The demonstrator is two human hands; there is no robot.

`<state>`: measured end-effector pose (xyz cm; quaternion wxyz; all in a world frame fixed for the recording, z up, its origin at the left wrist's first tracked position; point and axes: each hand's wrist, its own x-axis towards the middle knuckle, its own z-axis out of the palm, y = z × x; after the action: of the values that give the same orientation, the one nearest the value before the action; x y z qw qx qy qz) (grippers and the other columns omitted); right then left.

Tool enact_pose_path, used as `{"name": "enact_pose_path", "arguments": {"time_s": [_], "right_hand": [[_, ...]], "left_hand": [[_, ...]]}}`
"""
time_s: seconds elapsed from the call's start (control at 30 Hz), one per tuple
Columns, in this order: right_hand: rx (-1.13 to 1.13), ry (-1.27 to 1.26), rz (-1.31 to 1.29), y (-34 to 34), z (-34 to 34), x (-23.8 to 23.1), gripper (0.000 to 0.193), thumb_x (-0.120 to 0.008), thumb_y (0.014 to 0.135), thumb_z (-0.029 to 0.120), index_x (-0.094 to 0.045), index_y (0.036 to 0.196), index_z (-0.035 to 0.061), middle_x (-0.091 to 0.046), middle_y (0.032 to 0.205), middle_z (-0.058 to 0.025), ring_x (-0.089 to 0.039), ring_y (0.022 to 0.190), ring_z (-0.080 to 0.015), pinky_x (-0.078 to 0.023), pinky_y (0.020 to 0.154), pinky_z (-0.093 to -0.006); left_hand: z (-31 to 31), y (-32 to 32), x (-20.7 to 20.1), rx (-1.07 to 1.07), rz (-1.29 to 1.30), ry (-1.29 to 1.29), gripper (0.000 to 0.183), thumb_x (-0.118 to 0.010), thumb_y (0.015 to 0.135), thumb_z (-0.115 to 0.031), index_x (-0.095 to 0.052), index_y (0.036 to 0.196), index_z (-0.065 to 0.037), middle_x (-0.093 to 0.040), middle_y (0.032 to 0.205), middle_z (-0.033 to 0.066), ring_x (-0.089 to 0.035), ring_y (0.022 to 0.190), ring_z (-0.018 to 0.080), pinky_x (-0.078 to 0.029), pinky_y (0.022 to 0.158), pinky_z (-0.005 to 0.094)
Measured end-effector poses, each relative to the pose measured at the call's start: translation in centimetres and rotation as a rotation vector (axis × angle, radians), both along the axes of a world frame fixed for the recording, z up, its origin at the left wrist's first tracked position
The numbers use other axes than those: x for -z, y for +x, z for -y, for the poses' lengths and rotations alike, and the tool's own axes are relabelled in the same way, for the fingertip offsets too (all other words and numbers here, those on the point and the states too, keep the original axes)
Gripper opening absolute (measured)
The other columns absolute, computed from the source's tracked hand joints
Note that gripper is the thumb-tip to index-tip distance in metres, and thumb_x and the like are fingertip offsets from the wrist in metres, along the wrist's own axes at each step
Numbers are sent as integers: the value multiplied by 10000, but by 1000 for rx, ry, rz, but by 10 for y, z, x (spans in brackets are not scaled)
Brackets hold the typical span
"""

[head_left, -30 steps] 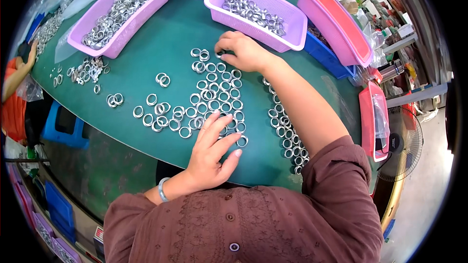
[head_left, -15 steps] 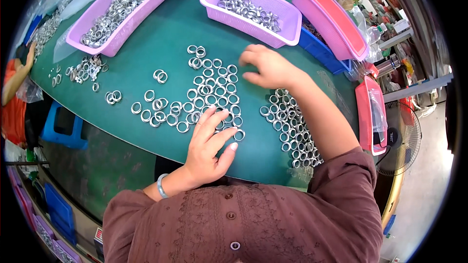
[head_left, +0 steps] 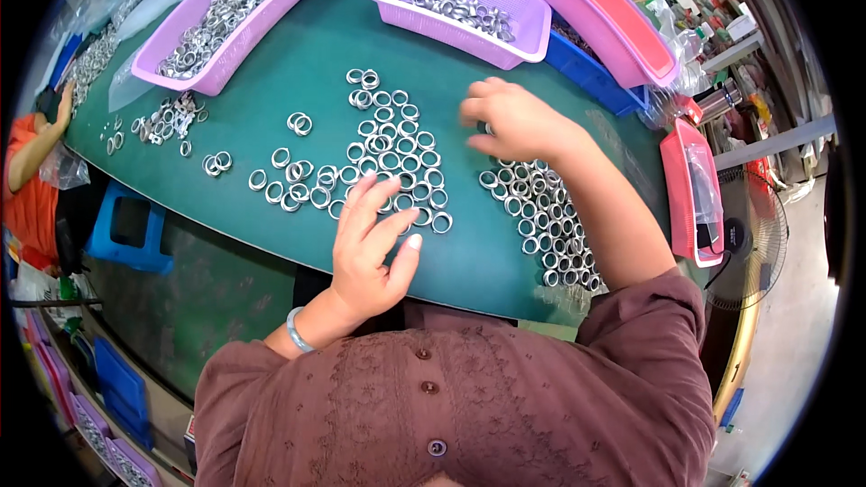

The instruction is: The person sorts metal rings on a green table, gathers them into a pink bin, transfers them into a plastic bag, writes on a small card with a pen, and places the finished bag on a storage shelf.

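- Far left: loose rings (head_left: 171, 117) are sitting beside a purple tray (head_left: 225, 18), prob. overflow within reach.
- Left hand (head_left: 370, 243) is lying flat w/ fingers spread, gripping nothing, pinning the middle patch of rings (head_left: 388, 149) on the green table (head_left: 271, 81).
- Right hand (head_left: 514, 122) is curling over the packed rows (head_left: 541, 216); grip hidden, can't tell.
- Hands are well apart.

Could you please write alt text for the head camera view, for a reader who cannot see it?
A person's left hand and right hand rest among loose metal rings spread on a green table. Two purple trays of rings stand at the far edge, with a packed patch of rings below the right hand.
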<state>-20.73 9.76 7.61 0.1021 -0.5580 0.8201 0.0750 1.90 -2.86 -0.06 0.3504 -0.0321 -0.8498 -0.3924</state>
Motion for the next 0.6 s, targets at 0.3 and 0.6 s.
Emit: {"name": "enact_pose_path", "arguments": {"time_s": [0.3,0.6], "right_hand": [[-45,-248,127,13,-7,33,84,-606,701,75,-609,784,58,-545,859,-106,-532,900,-307,-460,776,-401],[-181,-425,201,28,-16,33,151,-606,694,47,-581,843,54,-551,887,-105,-528,935,-297,-448,806,-405]], "left_hand": [[13,4,7,-106,-22,-96,252,-627,711,-47,-634,960,-13,-535,1182,199,-453,1152,435,-360,975,479],[10,2,9,-97,-13,-105,241,-618,734,-37,-643,972,-13,-541,1207,173,-450,1190,409,-348,997,459]]}}
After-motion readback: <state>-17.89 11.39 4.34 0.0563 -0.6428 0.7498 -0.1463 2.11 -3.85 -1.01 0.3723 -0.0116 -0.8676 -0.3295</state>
